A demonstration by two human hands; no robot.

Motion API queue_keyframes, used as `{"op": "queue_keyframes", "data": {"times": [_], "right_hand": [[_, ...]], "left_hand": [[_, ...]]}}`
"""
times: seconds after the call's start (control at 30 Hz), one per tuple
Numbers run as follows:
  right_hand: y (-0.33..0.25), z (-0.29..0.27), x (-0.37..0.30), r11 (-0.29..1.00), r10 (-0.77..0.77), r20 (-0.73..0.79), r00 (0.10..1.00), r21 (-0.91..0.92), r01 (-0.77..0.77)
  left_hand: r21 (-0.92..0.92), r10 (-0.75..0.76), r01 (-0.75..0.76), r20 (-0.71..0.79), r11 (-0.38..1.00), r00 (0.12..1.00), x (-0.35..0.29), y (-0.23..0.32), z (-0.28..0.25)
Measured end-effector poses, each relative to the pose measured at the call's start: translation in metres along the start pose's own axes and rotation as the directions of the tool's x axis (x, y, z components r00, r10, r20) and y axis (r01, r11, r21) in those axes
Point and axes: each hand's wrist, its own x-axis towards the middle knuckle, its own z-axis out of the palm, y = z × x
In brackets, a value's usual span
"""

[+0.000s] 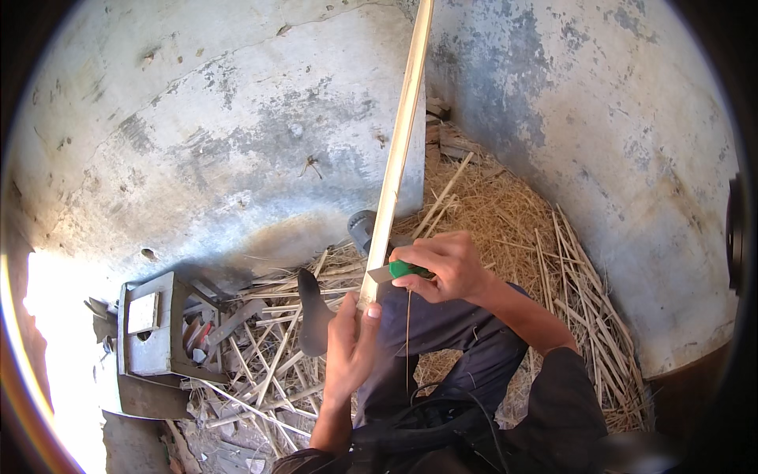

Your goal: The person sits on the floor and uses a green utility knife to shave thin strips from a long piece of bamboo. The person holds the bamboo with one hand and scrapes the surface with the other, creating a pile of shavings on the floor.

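The long, pale strip (pixel 400 150) slants up and slightly right; the green-handled knife (pixel 401 269) rests its grey blade near the strip's lower end.

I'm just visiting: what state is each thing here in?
Left hand: gripping strip's lower end
Long wooden strip: held, slanting
Right hand: closed on handle
Green-handled blade: held at strip
Grey box: open-sided, cluttered inside
Loose strips: heaped
Straw-like litter: scattered
Wall: patchy
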Motion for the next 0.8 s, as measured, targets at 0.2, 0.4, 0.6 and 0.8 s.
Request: {"op": "queue_keyframes", "data": {"times": [0.2, 0.4, 0.6, 0.8], "right_hand": [[0.001, -0.001, -0.001, 0.999, -0.003, 0.005, 1.000, -0.043, 0.003], [0.003, -0.003, -0.001, 0.993, -0.032, -0.001, 0.999, -0.110, 0.031], [0.003, -0.004, -0.003, 0.988, -0.037, 0.000, 0.999, -0.148, 0.037], [0.003, -0.003, -0.003, 0.987, -0.044, -0.002, 0.999, -0.156, 0.043]], "left_hand": [[0.120, 0.054, -0.053, -0.002, 0.991, 0.999, -0.001, -0.004, -0.002], [-0.026, -0.026, 0.027, 0.064, 0.999, 0.998, -0.001, -0.007, -0.006], [-0.093, -0.090, 0.103, 0.132, 0.990, 0.987, -0.003, -0.010, -0.012], [-0.144, -0.098, 0.120, 0.151, 0.982, 0.984, -0.003, -0.013, -0.012]]}}
